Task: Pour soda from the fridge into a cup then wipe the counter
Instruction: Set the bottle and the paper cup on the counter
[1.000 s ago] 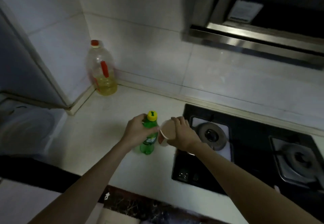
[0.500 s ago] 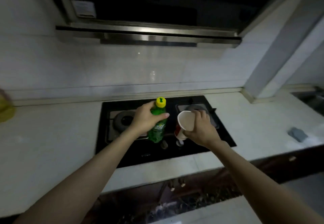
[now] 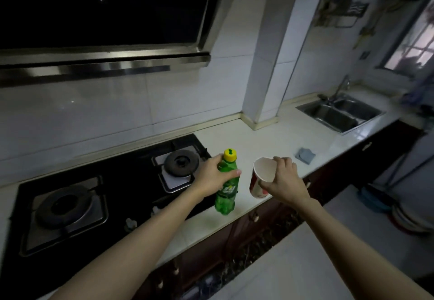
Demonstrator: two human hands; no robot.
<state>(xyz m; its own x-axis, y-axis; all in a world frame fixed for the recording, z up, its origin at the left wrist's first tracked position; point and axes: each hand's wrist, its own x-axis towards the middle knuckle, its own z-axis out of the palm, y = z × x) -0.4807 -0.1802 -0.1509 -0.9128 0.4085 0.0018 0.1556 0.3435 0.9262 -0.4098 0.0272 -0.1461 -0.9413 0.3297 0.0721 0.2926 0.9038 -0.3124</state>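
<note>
A dim kitchen seen from above, looking down along two bare forearms. A wide steel range hood (image 3: 103, 65) spans the upper left, over a white tiled wall (image 3: 164, 102). Below it a white counter (image 3: 270, 140) runs from left to right, with dark cabinet fronts (image 3: 340, 170) beneath its front edge. A black two-burner gas hob (image 3: 94, 194) is set into the counter's left part. Far to the right, a steel double sink (image 3: 340, 114) with a tap (image 3: 341, 86) is sunk into the counter.

Just right of the hob, the left hand (image 3: 212, 177) grips a green plastic soda bottle (image 3: 226, 194) around its upper body, fingers and thumb wrapped tightly on it. The bottle stands upright over the counter's front strip. In the dim light it is hard to say whether its base rests on the surface or hangs just above it.

Just beside the bottle, to its right and not touching it, the right hand (image 3: 284, 180) holds a paper cup (image 3: 260, 177), red and white outside, white inside. The cup is tilted, its mouth turned up and to the left towards the bottle. The fingers curl over the far rim and the thumb presses the near side, clamping the cup.

A small grey-blue cloth (image 3: 305, 155) lies on the counter, near the right hand, between it and the sink. Smallest, the bottle's yellow cap (image 3: 230, 155) sits on its neck.
</note>
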